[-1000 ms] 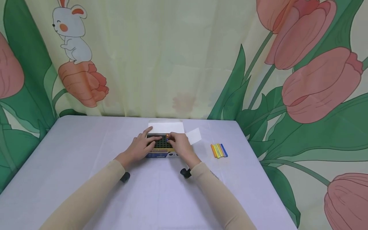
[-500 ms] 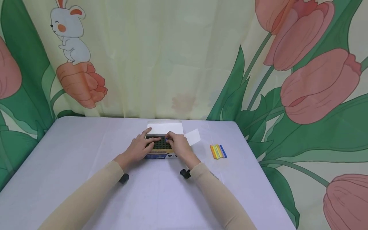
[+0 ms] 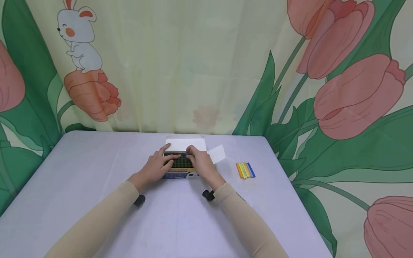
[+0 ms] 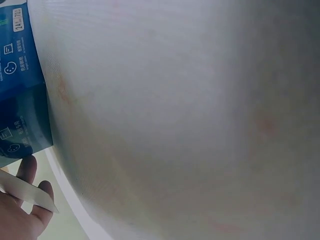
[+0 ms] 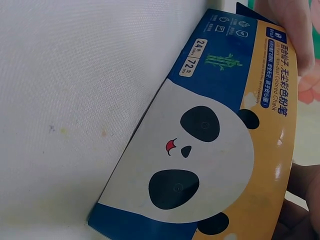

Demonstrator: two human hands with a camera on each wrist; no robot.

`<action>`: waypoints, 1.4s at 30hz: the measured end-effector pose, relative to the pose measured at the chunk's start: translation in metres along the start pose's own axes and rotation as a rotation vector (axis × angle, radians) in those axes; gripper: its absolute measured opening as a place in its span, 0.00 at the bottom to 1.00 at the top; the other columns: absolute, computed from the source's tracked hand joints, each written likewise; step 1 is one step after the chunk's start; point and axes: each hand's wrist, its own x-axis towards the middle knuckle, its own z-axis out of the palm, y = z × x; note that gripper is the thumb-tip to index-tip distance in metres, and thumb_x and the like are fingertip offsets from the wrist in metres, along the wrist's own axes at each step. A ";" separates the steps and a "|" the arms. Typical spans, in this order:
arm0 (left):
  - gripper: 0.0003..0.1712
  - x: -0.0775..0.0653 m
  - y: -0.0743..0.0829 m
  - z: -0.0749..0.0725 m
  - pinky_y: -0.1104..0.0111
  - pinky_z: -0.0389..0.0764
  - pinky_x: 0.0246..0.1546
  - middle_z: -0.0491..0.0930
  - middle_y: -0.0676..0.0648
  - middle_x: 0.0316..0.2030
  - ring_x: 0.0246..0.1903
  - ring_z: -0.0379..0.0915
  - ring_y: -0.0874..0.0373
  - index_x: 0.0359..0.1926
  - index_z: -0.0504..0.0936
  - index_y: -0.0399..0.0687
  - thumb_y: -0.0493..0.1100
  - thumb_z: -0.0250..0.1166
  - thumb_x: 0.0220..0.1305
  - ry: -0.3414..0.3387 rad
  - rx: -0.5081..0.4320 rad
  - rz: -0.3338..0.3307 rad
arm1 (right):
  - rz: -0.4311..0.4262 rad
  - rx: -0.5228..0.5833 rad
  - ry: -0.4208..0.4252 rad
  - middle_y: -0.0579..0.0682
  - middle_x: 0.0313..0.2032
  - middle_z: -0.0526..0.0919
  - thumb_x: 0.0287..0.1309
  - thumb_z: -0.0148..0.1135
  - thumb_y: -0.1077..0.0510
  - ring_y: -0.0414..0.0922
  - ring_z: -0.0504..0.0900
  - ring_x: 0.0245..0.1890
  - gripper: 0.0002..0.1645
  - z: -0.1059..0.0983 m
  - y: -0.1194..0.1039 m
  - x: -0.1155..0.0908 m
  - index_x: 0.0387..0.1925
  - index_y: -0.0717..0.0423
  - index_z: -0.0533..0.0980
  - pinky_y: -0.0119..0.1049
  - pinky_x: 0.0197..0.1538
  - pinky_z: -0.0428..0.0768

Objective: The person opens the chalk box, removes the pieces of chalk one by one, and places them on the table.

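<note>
In the head view a chalk box (image 3: 178,175) stands open on the table, with a dark grid of holes (image 3: 182,162) inside it. My left hand (image 3: 153,166) rests on the box's left end, its index finger stretched over the grid. In the left wrist view a white flap (image 4: 30,192) passes between its fingers. Over the grid's right end, my right hand (image 3: 204,163) pinches a small blue chalk stick (image 3: 187,154), mostly hidden by the fingers. The right wrist view shows the box's panda front (image 5: 215,160), printed "Colored Chalk".
A row of several orange, yellow and blue chalk sticks (image 3: 245,170) lies right of the box. The white lid (image 3: 185,144) is folded back behind it, and a side flap (image 3: 217,153) sticks out right. The white-covered table (image 3: 174,222) ends at a printed curtain (image 3: 180,71).
The right fingertips have shifted slightly upward over the grid's right end. An orange chalk tip seen at them a second ago is out of sight. My left hand stays in place.
</note>
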 end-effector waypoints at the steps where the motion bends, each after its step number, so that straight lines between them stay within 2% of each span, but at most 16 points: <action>1: 0.25 0.000 0.000 0.000 0.27 0.59 0.62 0.45 0.42 0.82 0.69 0.62 0.26 0.69 0.79 0.66 0.53 0.45 0.81 -0.001 0.002 0.000 | 0.003 0.001 -0.002 0.46 0.19 0.77 0.77 0.55 0.50 0.38 0.65 0.15 0.10 0.000 0.000 0.000 0.55 0.43 0.74 0.31 0.23 0.65; 12: 0.25 -0.001 0.000 0.001 0.27 0.62 0.60 0.46 0.42 0.82 0.66 0.64 0.27 0.69 0.79 0.65 0.53 0.44 0.81 0.002 0.011 0.013 | -0.004 -0.003 0.017 0.45 0.15 0.70 0.81 0.48 0.48 0.38 0.62 0.12 0.10 -0.002 -0.004 0.002 0.56 0.43 0.68 0.31 0.20 0.62; 18: 0.25 -0.001 -0.002 0.001 0.27 0.61 0.59 0.46 0.42 0.82 0.66 0.65 0.27 0.69 0.79 0.67 0.54 0.43 0.82 0.011 0.010 0.022 | 0.031 0.008 0.020 0.44 0.14 0.66 0.81 0.46 0.47 0.38 0.60 0.12 0.11 -0.002 -0.005 0.004 0.58 0.43 0.66 0.31 0.20 0.62; 20: 0.25 -0.001 -0.002 0.001 0.27 0.62 0.59 0.46 0.42 0.82 0.65 0.65 0.27 0.69 0.79 0.67 0.54 0.43 0.82 0.012 0.010 0.026 | 0.052 0.040 0.025 0.46 0.17 0.75 0.82 0.45 0.46 0.38 0.69 0.15 0.11 -0.002 -0.005 0.005 0.57 0.42 0.66 0.32 0.21 0.65; 22: 0.25 -0.001 -0.002 0.001 0.27 0.62 0.59 0.46 0.42 0.82 0.65 0.66 0.27 0.69 0.79 0.67 0.54 0.43 0.82 0.012 0.011 0.029 | 0.068 0.087 0.033 0.51 0.25 0.85 0.82 0.46 0.46 0.39 0.80 0.21 0.11 -0.002 -0.005 0.005 0.57 0.43 0.66 0.33 0.24 0.70; 25: 0.25 -0.001 -0.001 0.001 0.27 0.62 0.59 0.46 0.42 0.82 0.65 0.66 0.27 0.69 0.79 0.66 0.54 0.43 0.82 0.009 0.013 0.029 | 0.084 0.168 0.052 0.56 0.39 0.91 0.82 0.46 0.47 0.44 0.90 0.34 0.11 -0.004 -0.005 0.004 0.57 0.43 0.67 0.35 0.30 0.77; 29: 0.25 -0.001 0.000 0.000 0.28 0.62 0.59 0.46 0.42 0.82 0.64 0.66 0.27 0.69 0.79 0.66 0.54 0.43 0.82 0.003 0.011 0.026 | 0.088 0.238 0.078 0.58 0.42 0.91 0.82 0.45 0.47 0.47 0.92 0.36 0.13 -0.007 -0.003 0.004 0.58 0.45 0.67 0.36 0.30 0.79; 33: 0.25 -0.001 0.000 -0.001 0.27 0.62 0.59 0.46 0.42 0.82 0.65 0.65 0.27 0.69 0.79 0.65 0.54 0.44 0.82 0.004 0.010 0.021 | 0.081 0.272 0.108 0.59 0.39 0.90 0.82 0.44 0.48 0.51 0.92 0.36 0.14 -0.010 -0.002 0.005 0.60 0.47 0.66 0.38 0.30 0.80; 37: 0.25 -0.001 0.001 -0.002 0.27 0.62 0.60 0.46 0.41 0.82 0.66 0.65 0.26 0.69 0.79 0.65 0.53 0.44 0.81 0.004 0.005 0.017 | 0.075 0.320 0.125 0.58 0.38 0.89 0.83 0.43 0.49 0.53 0.91 0.37 0.17 -0.015 0.000 0.006 0.64 0.50 0.65 0.38 0.36 0.85; 42: 0.25 -0.001 0.002 -0.001 0.28 0.62 0.61 0.45 0.41 0.82 0.66 0.64 0.26 0.69 0.79 0.65 0.53 0.44 0.81 -0.004 0.003 0.012 | 0.093 0.421 0.133 0.59 0.41 0.86 0.83 0.43 0.49 0.54 0.91 0.39 0.19 -0.021 0.003 0.006 0.66 0.53 0.64 0.43 0.44 0.87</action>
